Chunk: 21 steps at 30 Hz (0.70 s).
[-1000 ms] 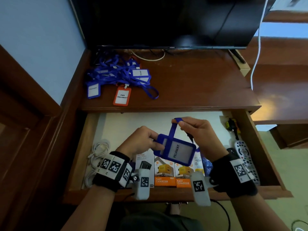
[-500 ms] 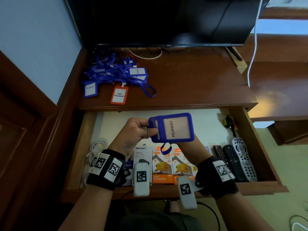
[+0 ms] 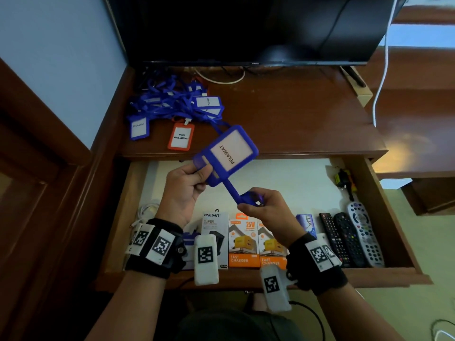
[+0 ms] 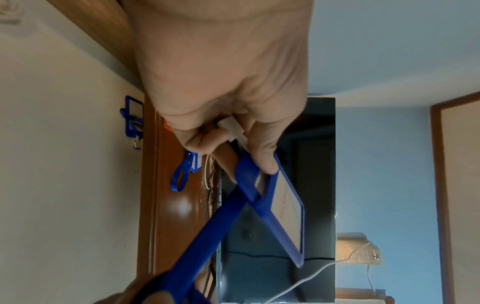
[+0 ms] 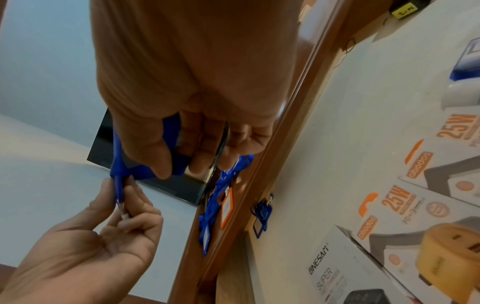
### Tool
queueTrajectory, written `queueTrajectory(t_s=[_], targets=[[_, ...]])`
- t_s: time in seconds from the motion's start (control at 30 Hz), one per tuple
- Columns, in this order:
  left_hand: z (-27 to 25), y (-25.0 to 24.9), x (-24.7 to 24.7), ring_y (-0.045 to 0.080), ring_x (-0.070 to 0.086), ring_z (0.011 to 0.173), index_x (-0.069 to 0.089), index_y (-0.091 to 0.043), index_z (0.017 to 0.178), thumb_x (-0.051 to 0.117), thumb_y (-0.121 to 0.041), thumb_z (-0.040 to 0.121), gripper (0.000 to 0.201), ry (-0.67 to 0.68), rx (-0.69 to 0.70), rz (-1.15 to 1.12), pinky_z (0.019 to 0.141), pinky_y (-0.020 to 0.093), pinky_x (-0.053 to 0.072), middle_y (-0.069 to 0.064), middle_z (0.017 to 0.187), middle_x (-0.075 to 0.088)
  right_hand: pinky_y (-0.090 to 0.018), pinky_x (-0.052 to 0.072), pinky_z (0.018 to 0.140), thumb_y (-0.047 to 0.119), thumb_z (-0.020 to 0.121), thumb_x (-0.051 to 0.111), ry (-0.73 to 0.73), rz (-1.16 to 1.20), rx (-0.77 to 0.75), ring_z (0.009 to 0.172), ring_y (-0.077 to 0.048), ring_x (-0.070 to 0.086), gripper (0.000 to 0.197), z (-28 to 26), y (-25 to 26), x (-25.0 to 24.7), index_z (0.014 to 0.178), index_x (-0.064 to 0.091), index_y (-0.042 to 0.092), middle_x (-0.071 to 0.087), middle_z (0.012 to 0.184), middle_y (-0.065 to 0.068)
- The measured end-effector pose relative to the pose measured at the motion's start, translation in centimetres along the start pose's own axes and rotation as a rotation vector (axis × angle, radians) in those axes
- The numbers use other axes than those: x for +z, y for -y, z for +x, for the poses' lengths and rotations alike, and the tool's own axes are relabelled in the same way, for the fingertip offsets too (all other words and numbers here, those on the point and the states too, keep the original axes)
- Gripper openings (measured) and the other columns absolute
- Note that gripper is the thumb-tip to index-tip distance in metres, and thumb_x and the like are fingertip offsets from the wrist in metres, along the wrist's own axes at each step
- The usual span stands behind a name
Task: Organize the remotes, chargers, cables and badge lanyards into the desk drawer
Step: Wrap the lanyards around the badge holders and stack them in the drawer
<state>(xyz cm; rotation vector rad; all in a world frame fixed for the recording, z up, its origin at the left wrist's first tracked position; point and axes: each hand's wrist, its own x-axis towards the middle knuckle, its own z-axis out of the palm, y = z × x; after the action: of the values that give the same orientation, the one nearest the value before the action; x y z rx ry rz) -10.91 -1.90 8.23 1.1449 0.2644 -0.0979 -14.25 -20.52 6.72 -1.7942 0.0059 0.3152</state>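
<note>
A dark wooden desk (image 3: 283, 114) stands against a pale blue wall, a black television (image 3: 246, 28) at its back and its drawer (image 3: 394, 205) pulled open toward the person. Inside the drawer, on a pale liner, a coiled white cable (image 3: 147, 209) lies at the left. Along the front edge stand a white charger box (image 3: 215, 225) and two orange charger boxes (image 3: 256, 242), side by side. To their right lie three remotes (image 3: 352, 238), parallel, long axes running front to back. A small yellow-and-black item sits in the far right corner; I cannot tell what it is.

On the desk top a tangle of blue lanyards (image 3: 177, 104) lies at the left with an orange badge holder (image 3: 181, 136) at its near edge.

Above the drawer, the left hand (image 3: 183, 190) pinches the clip end of a blue badge holder (image 3: 230, 151); its long axis tilts up and away to the right, the card reading PELAWAT. Its blue strap (image 3: 234, 190) runs down to the right hand (image 3: 264, 212), whose grip pinches the gathered loop.
</note>
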Motion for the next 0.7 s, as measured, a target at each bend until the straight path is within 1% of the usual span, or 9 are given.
queueTrajectory(t_s=[0.13,0.2,0.3,0.37,0.4,0.47,0.53,0.6,0.7], targets=[[0.3,0.2,-0.6,0.003,0.054,0.062,0.068,-0.017,0.093,0.062,-0.010,0.083,0.013,-0.107,-0.023,-0.113,0.050,0.013,0.032,-0.001,0.087,0.072,-0.047,0.055,0.081,0.009,0.084,0.068,-0.004,-0.017,-0.002,0.080,-0.036,0.064,0.007,-0.3,-0.6,-0.4,0.078,0.065,0.009,0.065,0.087,-0.021],[0.5,0.6,-1.1,0.002,0.053,0.061,0.068,-0.018,0.095,0.060,-0.009,0.088,0.014,-0.168,-0.023,-0.084,0.050,0.013,0.032,-0.002,0.086,0.071,-0.045,0.057,0.079,0.007,0.085,0.067,-0.013,-0.017,0.005,0.077,-0.032,0.065,0.006,-0.4,-0.6,-0.6,0.081,0.063,0.005,0.065,0.089,-0.019],[0.6,1.5,-1.3,0.004,0.052,0.059,0.070,-0.013,0.103,0.066,-0.011,0.086,0.018,-0.280,-0.009,0.061,0.052,0.016,0.032,-0.003,0.080,0.069,-0.040,0.052,0.067,0.006,0.087,0.065,-0.020,0.008,0.019,0.061,-0.020,0.057,0.008,-0.6,0.0,-0.9,0.079,0.062,0.006,0.064,0.093,-0.020],[0.6,2.3,-1.3,0.006,0.058,0.063,0.071,-0.013,0.104,0.068,-0.012,0.086,0.018,-0.346,0.011,0.205,0.055,0.016,0.037,-0.002,0.080,0.069,-0.032,0.049,0.063,0.007,0.089,0.062,0.006,0.038,0.027,0.058,-0.015,0.053,0.010,-0.8,0.7,-1.1,0.080,0.062,0.002,0.069,0.085,-0.018],[0.6,2.7,-1.3,0.009,0.062,0.070,0.071,-0.016,0.101,0.069,-0.013,0.086,0.016,-0.360,0.024,0.288,0.058,0.016,0.041,0.000,0.084,0.070,-0.027,0.047,0.060,0.006,0.090,0.060,0.028,0.064,0.026,0.057,-0.014,0.052,0.011,-0.9,1.1,-1.1,0.081,0.061,-0.001,0.070,0.078,-0.016],[0.3,3.5,-1.4,0.015,0.066,0.083,0.070,-0.022,0.092,0.069,-0.017,0.085,0.008,-0.365,0.060,0.469,0.065,0.020,0.046,0.001,0.088,0.071,-0.020,0.043,0.056,0.005,0.092,0.057,0.066,0.101,0.014,0.055,-0.014,0.051,0.012,-1.3,1.7,-1.1,0.084,0.060,-0.004,0.068,0.066,-0.012],[-0.3,4.2,-1.4,0.009,0.064,0.079,0.070,-0.021,0.091,0.069,-0.019,0.085,0.006,-0.351,0.087,0.634,0.065,0.019,0.045,-0.001,0.085,0.069,-0.020,0.043,0.055,0.005,0.092,0.057,0.084,0.114,0.001,0.054,-0.016,0.051,0.014,-1.6,2.2,-1.0,0.085,0.060,-0.006,0.066,0.061,-0.011],[-0.8,4.8,-1.5,0.002,0.059,0.072,0.072,-0.014,0.094,0.070,-0.019,0.084,0.011,-0.312,0.105,0.764,0.061,0.016,0.042,-0.002,0.081,0.067,-0.022,0.043,0.055,0.007,0.091,0.059,0.077,0.132,0.003,0.052,-0.018,0.050,0.017,-1.8,2.6,-0.7,0.082,0.060,-0.007,0.063,0.057,-0.012],[-1.5,5.0,-1.4,0.004,0.060,0.069,0.073,-0.013,0.092,0.072,-0.018,0.083,0.011,-0.179,0.112,0.940,0.060,0.014,0.043,-0.002,0.078,0.067,-0.024,0.041,0.051,0.014,0.091,0.061,-0.004,0.175,0.039,0.045,-0.018,0.044,0.025,-2.0,2.8,-0.1,0.073,0.058,-0.003,0.056,0.050,-0.010]])
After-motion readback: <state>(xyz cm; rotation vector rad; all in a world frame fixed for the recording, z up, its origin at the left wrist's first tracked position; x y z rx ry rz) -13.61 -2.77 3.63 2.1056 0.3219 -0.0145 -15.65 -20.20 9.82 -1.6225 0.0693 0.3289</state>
